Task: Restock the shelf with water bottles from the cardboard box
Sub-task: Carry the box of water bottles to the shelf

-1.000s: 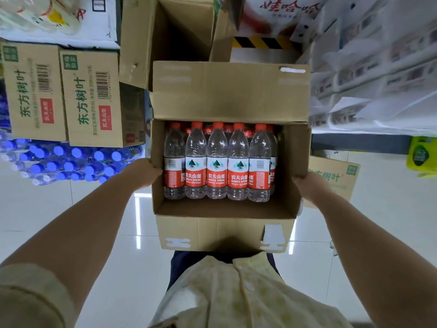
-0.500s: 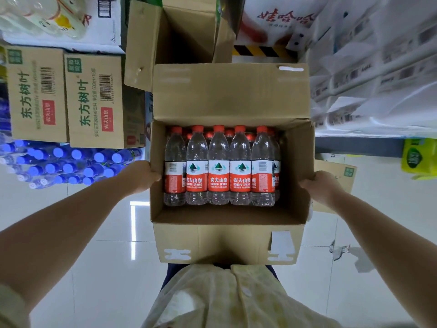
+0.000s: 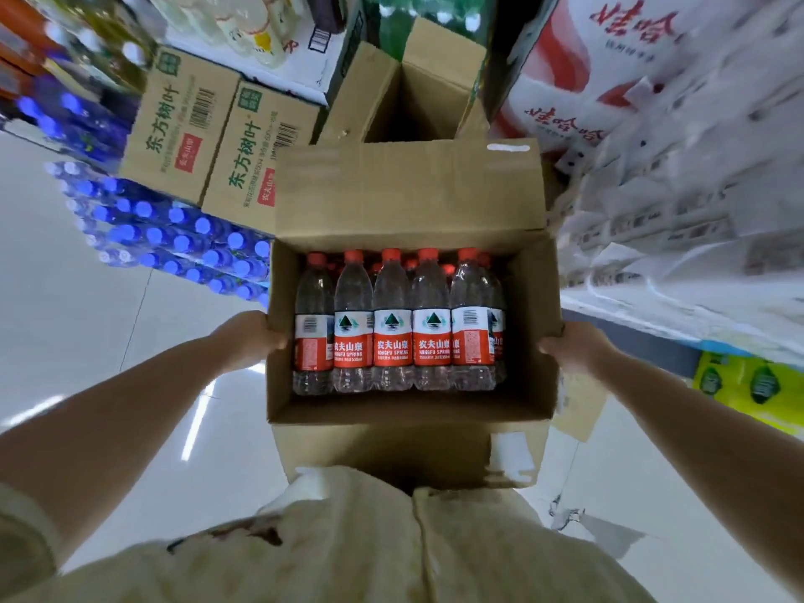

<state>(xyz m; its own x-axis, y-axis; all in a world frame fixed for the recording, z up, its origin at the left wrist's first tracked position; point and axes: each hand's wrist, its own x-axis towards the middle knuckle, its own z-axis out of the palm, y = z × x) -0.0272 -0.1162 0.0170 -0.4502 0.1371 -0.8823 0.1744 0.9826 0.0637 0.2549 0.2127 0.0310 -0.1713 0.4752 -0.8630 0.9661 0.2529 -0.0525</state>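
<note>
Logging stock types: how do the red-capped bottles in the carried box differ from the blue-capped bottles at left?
The red-capped bottles sit in the cardboard box; the blue-capped bottles lie stacked outside it, under printed cartons. Red-capped bottles show red-and-white labels; blue-capped bottles show mostly caps. Both look clear plastic.

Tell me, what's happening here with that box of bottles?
A person holds an open cardboard box in front of their body, with the left hand on its left wall and the right hand on its right wall. Red-capped water bottles stand upright inside, packed in rows. Neither hand holds a bottle, so shelving has not begun. Brown cartons and packs of blue-capped bottles are stacked to the left.
</note>
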